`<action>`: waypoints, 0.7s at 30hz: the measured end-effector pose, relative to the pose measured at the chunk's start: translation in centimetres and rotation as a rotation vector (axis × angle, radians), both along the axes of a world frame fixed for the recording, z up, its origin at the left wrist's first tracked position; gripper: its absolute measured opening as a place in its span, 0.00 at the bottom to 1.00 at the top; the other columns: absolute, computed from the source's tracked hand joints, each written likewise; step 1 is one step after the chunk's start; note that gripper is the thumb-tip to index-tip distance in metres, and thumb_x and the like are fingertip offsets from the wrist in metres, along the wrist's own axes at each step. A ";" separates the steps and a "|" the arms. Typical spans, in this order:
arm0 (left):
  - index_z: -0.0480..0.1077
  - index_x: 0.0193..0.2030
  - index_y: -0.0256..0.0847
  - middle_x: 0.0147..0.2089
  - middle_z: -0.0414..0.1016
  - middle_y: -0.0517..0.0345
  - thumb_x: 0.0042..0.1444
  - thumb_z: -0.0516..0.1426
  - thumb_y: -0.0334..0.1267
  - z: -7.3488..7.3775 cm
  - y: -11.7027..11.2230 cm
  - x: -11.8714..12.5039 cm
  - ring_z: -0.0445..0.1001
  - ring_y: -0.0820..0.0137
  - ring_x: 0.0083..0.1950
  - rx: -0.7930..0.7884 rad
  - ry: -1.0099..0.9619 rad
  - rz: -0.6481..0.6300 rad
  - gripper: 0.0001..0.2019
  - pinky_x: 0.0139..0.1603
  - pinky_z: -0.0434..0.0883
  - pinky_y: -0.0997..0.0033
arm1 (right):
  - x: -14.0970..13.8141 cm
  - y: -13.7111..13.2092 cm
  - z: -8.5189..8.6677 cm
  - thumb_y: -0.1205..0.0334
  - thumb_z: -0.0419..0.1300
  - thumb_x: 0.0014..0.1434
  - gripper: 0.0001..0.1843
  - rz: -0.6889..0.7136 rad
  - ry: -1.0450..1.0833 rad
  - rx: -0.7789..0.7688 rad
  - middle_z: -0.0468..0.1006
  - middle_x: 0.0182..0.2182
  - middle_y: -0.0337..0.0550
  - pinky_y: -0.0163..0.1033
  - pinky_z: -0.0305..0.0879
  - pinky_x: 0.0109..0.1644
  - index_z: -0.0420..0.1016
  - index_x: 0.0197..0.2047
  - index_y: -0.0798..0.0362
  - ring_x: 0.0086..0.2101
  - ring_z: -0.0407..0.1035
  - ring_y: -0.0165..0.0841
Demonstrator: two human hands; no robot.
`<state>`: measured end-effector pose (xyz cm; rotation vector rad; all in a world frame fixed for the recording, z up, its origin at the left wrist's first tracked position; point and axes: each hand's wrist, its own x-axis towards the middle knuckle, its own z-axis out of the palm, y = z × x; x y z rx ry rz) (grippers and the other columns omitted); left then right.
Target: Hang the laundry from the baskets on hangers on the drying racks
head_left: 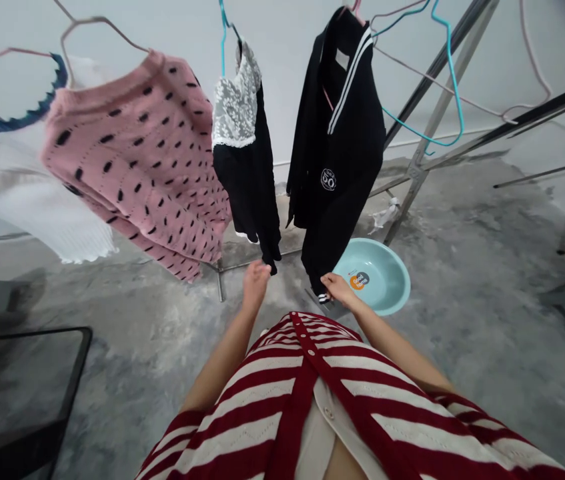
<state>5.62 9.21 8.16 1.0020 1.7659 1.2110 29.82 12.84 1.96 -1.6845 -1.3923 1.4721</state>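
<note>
My left hand is closed, its fingertips at the lower end of a black top with a white lace yoke, which hangs from a blue hanger. My right hand pinches the white-striped cuff of a black cardigan. White stripes run along the cardigan's neckline, and a round "50" badge sits on its front. It hangs from a pink hanger.
To the left hang a pink knit sweater with black dashes and a white garment with a blue ruffled neckline. A blue hanger dangles by the metal rack. A light-blue basin rests on the concrete floor.
</note>
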 end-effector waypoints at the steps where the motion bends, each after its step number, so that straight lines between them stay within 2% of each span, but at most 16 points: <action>1: 0.61 0.55 0.37 0.49 0.71 0.47 0.53 0.55 0.45 0.8 0.2 -0.9 0.73 0.67 0.47 0.082 0.054 0.102 0.24 0.45 0.70 0.68 | 0.1 -0.3 -0.7 0.58 0.54 0.55 0.09 0.027 0.012 -0.040 0.65 0.15 0.33 0.33 0.49 0.21 0.63 0.26 0.51 0.17 0.56 0.27; 3: 0.56 0.60 0.39 0.60 0.62 0.43 0.52 0.57 0.46 3.2 0.8 -2.3 0.64 0.63 0.60 0.316 0.208 0.258 0.30 0.57 0.64 0.64 | 0.0 -0.9 -1.9 0.61 0.55 0.54 0.05 0.070 0.026 -0.103 0.69 0.17 0.35 0.32 0.50 0.19 0.65 0.28 0.51 0.17 0.59 0.27; 4: 0.54 0.62 0.40 0.63 0.58 0.43 0.51 0.59 0.46 4.6 1.2 -2.7 0.60 0.61 0.63 0.440 0.294 0.291 0.33 0.61 0.61 0.62 | -0.1 -1.2 -2.4 0.62 0.56 0.53 0.04 0.088 0.027 -0.126 0.70 0.18 0.36 0.32 0.51 0.19 0.65 0.28 0.51 0.17 0.60 0.27; 6: 0.51 0.65 0.42 0.66 0.54 0.45 0.47 0.62 0.47 7.9 2.3 -3.0 0.55 0.60 0.67 0.637 0.440 0.275 0.40 0.65 0.56 0.60 | -0.3 -1.8 -3.2 0.63 0.57 0.53 0.04 0.127 0.022 -0.161 0.70 0.17 0.36 0.31 0.51 0.18 0.66 0.28 0.51 0.17 0.61 0.27; 9: 0.46 0.67 0.43 0.68 0.50 0.46 0.43 0.66 0.47 12.3 4.5 -2.5 0.49 0.59 0.69 0.740 0.519 0.238 0.47 0.68 0.51 0.59 | -0.7 -2.0 -3.8 0.63 0.56 0.54 0.04 0.192 0.008 -0.183 0.70 0.17 0.37 0.31 0.51 0.17 0.66 0.27 0.52 0.17 0.61 0.27; 11: 0.53 0.64 0.42 0.64 0.59 0.47 0.49 0.63 0.45 13.9 5.8 -2.2 0.58 0.61 0.66 0.737 0.485 0.236 0.37 0.65 0.56 0.62 | -1.1 -1.7 -3.9 0.64 0.55 0.55 0.03 0.230 0.002 -0.166 0.71 0.18 0.37 0.30 0.51 0.17 0.66 0.29 0.52 0.17 0.62 0.26; 13: 0.64 0.55 0.40 0.53 0.72 0.51 0.57 0.55 0.41 14.2 6.5 -2.2 0.70 0.65 0.54 0.682 0.422 0.230 0.19 0.57 0.65 0.66 | -1.3 -1.5 -3.9 0.63 0.54 0.56 0.03 0.257 0.001 -0.135 0.72 0.20 0.36 0.29 0.51 0.17 0.66 0.32 0.52 0.17 0.62 0.25; 14: 0.68 0.50 0.39 0.46 0.75 0.54 0.59 0.52 0.40 13.9 6.6 -2.3 0.73 0.66 0.48 0.655 0.401 0.227 0.14 0.52 0.67 0.68 | -1.4 -1.4 -3.9 0.63 0.53 0.56 0.03 0.267 0.001 -0.122 0.72 0.21 0.36 0.28 0.51 0.17 0.66 0.32 0.53 0.17 0.61 0.25; 17: 0.71 0.42 0.39 0.35 0.76 0.58 0.60 0.50 0.38 12.2 5.9 -2.9 0.73 0.69 0.38 0.615 0.398 0.223 0.11 0.42 0.68 0.72 | -1.6 -1.5 -3.9 0.62 0.52 0.56 0.05 0.284 -0.006 -0.106 0.71 0.21 0.34 0.27 0.50 0.17 0.66 0.33 0.53 0.17 0.61 0.24; 21: 0.71 0.42 0.40 0.33 0.75 0.58 0.60 0.49 0.39 9.4 4.3 -3.7 0.72 0.70 0.35 0.525 0.490 0.188 0.11 0.39 0.67 0.72 | -1.9 -1.8 -3.9 0.62 0.52 0.56 0.05 0.306 -0.025 -0.120 0.70 0.20 0.34 0.27 0.51 0.18 0.65 0.32 0.54 0.17 0.62 0.24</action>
